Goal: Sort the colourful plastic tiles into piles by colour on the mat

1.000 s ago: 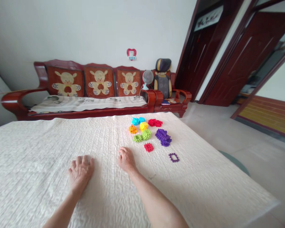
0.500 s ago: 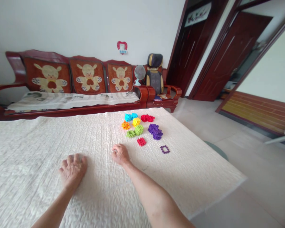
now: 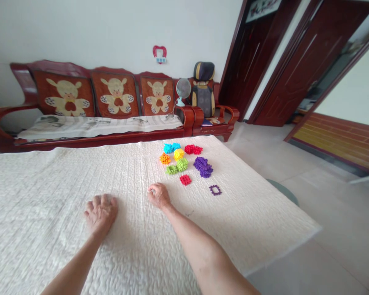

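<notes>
My left hand (image 3: 101,214) lies palm down on the white quilted cover (image 3: 135,254), its fingers a little apart and holding nothing. To its right, my right hand (image 3: 159,196) rests on the same cover with the fingers curled in and no object showing in them. Closest to the right hand is a flat red interlocking plastic piece (image 3: 185,180). A purple square frame piece (image 3: 215,190) lies alone further right. Behind these are piles of similar pieces: green (image 3: 181,165), purple (image 3: 203,167), orange (image 3: 165,158), yellow (image 3: 178,154), blue (image 3: 171,148) and red (image 3: 193,149).
Beyond the cover's far edge stands a red wooden sofa (image 3: 110,137) with bear-patterned cushions (image 3: 118,95). A small fan (image 3: 183,89) and a massage seat pad (image 3: 203,98) are at its right end. Tiled floor (image 3: 264,151) and dark red doors (image 3: 285,65) lie to the right.
The view has tilted slightly, so the scene sits a little higher and further right. My left hand has slid slightly right; my right hand and the plastic pieces stay in place.
</notes>
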The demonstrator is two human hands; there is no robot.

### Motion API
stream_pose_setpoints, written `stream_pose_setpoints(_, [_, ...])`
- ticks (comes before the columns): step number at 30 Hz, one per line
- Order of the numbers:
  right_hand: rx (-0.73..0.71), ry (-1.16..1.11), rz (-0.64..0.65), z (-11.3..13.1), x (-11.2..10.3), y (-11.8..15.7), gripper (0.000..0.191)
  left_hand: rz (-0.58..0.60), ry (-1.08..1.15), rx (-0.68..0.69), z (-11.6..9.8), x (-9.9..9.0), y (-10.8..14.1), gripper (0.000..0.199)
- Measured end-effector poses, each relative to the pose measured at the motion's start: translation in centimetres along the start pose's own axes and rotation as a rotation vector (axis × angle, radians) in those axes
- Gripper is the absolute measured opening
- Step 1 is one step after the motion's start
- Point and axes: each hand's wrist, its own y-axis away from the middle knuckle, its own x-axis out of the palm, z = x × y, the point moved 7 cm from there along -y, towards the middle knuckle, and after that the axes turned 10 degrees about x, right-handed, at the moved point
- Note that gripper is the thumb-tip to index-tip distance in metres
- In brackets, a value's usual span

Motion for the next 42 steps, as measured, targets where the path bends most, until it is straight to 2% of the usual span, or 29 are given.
stream_pose_setpoints(15, [0.013,-0.017,-0.004,0.0,-0.2,0.0,0.013,-0.008,-0.002,-0.003,-0.2,-0.4,0.2,0.054])
stream_pose_setpoints(25, [0.006,-0.102,0.042,-0.1,-0.2,0.0,0.013,0.019,0.003,-0.033,0.2,0.0,-0.1,0.049])
stream_pose_setpoints(32, [0.023,-0.138,0.046,-0.3,0.0,0.0,0.014,0.017,0.041,-0.038,-0.4,-0.6,0.1,0.051])
stream_pose_setpoints(39, [-0.007,-0.15,0.056,-0.1,0.0,0.1,0.014,0.059,0.038,-0.033,-0.4,-0.6,0.2,0.06])
stream_pose_setpoints(42, [-0.072,-0.17,0.078,0.3,-1.2,1.0,0.014,0.083,0.031,-0.038,-0.3,-0.4,0.1,0.063])
